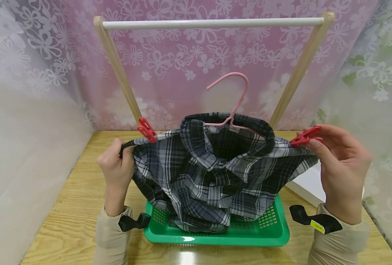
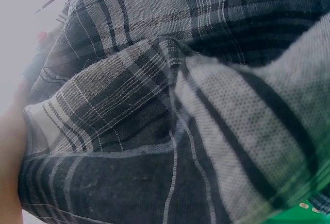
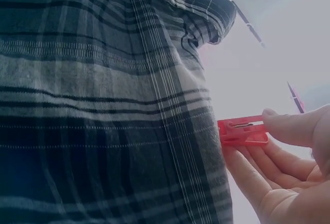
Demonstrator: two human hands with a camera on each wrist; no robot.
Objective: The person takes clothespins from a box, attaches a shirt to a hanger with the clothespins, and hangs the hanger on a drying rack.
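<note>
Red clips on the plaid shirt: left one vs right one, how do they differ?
The left clip stands tilted on the shirt, untouched; the left hand grips fabric below. The right clip lies nearly level, pinched by the right hand. Both are red and sit at the shoulders.

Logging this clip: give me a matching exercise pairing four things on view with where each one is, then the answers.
Things:
1. plaid shirt
2. left clip
3. right clip
4. basket

Places:
A. pinched in the right hand, at the shirt's shoulder
B. on the wooden table, under the shirt
C. draped on the pink hanger, held up by both hands
D. clamped on the shirt's shoulder near the left hand

Pairs: 1-C, 2-D, 3-A, 4-B
</note>
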